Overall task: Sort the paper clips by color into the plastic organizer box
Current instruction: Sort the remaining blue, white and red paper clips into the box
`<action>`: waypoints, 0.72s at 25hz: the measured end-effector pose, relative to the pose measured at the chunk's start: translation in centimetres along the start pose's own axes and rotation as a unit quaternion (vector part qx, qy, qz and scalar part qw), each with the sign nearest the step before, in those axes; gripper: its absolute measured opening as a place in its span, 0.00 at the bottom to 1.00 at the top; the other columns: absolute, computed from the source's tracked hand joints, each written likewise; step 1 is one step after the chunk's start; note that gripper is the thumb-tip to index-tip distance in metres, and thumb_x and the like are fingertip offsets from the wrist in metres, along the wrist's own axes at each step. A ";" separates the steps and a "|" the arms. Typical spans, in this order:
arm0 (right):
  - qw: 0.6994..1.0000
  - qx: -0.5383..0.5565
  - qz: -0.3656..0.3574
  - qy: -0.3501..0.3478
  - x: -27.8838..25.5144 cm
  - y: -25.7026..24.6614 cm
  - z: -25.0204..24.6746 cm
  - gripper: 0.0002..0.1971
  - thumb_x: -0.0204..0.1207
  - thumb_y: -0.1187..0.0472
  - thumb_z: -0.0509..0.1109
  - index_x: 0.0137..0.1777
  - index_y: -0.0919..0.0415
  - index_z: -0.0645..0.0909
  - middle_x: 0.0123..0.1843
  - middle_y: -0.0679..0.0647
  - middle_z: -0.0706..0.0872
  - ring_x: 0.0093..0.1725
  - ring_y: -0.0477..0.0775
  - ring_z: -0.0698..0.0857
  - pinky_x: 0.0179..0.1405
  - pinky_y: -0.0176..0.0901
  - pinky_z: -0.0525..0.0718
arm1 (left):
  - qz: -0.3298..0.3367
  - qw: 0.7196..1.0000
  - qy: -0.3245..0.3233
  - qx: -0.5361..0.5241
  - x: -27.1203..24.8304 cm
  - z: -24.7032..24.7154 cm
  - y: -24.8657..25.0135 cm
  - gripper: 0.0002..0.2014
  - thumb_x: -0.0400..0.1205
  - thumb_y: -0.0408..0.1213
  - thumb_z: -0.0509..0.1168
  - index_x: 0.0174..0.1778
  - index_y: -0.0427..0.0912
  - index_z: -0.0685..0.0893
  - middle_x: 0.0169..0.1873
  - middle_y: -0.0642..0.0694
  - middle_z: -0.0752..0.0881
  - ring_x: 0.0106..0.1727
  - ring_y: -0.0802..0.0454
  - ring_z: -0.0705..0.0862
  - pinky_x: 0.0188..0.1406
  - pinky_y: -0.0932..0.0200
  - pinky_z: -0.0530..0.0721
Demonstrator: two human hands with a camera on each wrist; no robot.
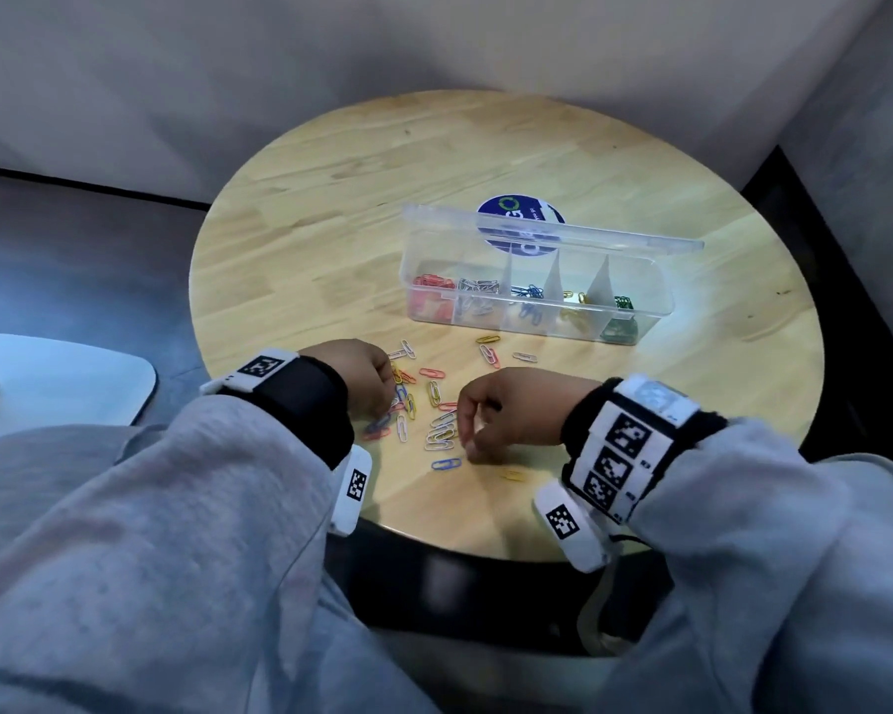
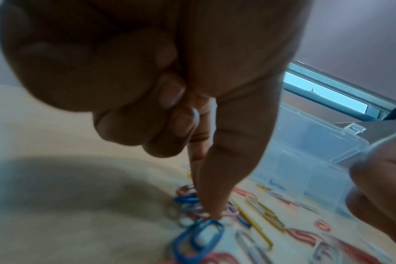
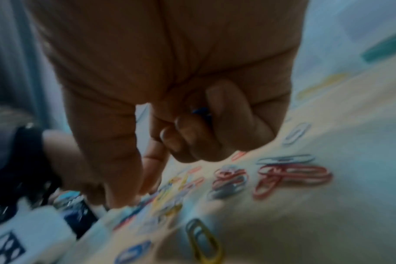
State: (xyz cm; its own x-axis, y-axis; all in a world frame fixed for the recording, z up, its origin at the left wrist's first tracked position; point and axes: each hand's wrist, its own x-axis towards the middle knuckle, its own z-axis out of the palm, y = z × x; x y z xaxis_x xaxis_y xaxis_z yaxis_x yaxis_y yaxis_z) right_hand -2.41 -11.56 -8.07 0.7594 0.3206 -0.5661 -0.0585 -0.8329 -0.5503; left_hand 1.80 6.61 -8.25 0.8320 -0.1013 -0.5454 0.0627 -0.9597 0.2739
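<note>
A round wooden table (image 1: 331,208) sits by a grey wall, and a white seat (image 1: 58,373) is off to the left. A blue sticker (image 1: 522,211) on the table shows through the box's open lid. The box (image 1: 537,280) is clear plastic and stands in the middle of the table, behind the hands. It has five parts in a row, holding red, silver, blue, yellow and green clips from left to right. The loose clips (image 1: 424,404) lie in a small heap on the near side of the table, between the two hands, with a few more just in front of the box. They are red, blue, yellow and silver; there are too many tangled ones to count well. The left hand (image 1: 362,373) points its first finger (image 2: 217,196) down onto the heap by a blue clip (image 2: 199,235), with the other fingers curled in. The right hand (image 1: 511,409) is curled up, and its fingers seem to pinch something blue (image 3: 202,112), though that view is blurry. Both sleeves (image 1: 176,507) are grey.
</note>
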 end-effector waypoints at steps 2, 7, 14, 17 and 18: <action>0.995 -0.100 -0.015 -0.009 0.4 -1.0 1.0 0.06 0.67 0.59 0.75 0.44 0.51 0.84 0.29 0.44 0.75 0.32 0.47 0.76 0.37 0.41 0.75 | 0.001 1.000 -0.019 0.006 0.1 -0.1 0.2 0.07 0.71 0.32 0.67 0.40 0.49 0.83 0.31 0.56 0.80 0.41 0.52 0.78 0.29 0.65 0.69; 0.976 -0.215 -0.040 0.007 1.2 -1.9 2.4 0.06 0.71 0.58 0.72 0.47 0.55 0.82 0.37 0.46 0.77 0.41 0.52 0.76 0.30 0.39 0.70 | -0.009 0.999 -0.032 0.006 0.6 -0.1 0.5 0.04 0.70 0.34 0.72 0.35 0.48 0.85 0.33 0.50 0.83 0.39 0.51 0.79 0.31 0.63 0.70; 0.987 -0.157 0.009 0.012 1.3 -0.7 1.5 0.04 0.67 0.63 0.69 0.35 0.54 0.79 0.34 0.50 0.81 0.36 0.52 0.78 0.31 0.40 0.76 | -0.004 1.000 -0.016 -0.023 0.6 -0.1 0.5 0.01 0.72 0.35 0.72 0.36 0.46 0.88 0.33 0.48 0.84 0.37 0.49 0.79 0.27 0.65 0.71; 0.997 -0.056 0.031 0.040 1.0 0.2 0.0 0.07 0.67 0.62 0.72 0.30 0.55 0.78 0.28 0.49 0.81 0.29 0.49 0.76 0.33 0.43 0.79 | 0.004 1.000 -0.018 0.007 0.6 -0.2 0.7 0.03 0.71 0.37 0.71 0.37 0.45 0.89 0.33 0.48 0.83 0.37 0.49 0.78 0.32 0.63 0.70; 0.998 -0.011 0.035 0.047 0.8 0.3 -0.5 0.08 0.68 0.62 0.72 0.30 0.55 0.78 0.26 0.48 0.81 0.26 0.47 0.75 0.31 0.40 0.77 | 0.008 1.000 -0.020 0.000 0.6 -0.4 0.7 0.04 0.72 0.39 0.70 0.38 0.44 0.90 0.33 0.48 0.83 0.36 0.49 0.78 0.32 0.63 0.70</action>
State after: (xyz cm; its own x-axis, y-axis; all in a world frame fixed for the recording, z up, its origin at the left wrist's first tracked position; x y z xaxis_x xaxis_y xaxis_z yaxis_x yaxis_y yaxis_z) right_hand -1.51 -11.77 -8.36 0.8116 0.2179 -0.5421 -0.1001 -0.8623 -0.4964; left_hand 2.53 6.00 -8.12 0.8106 -0.1263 -0.5719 0.0498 -0.9581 0.2822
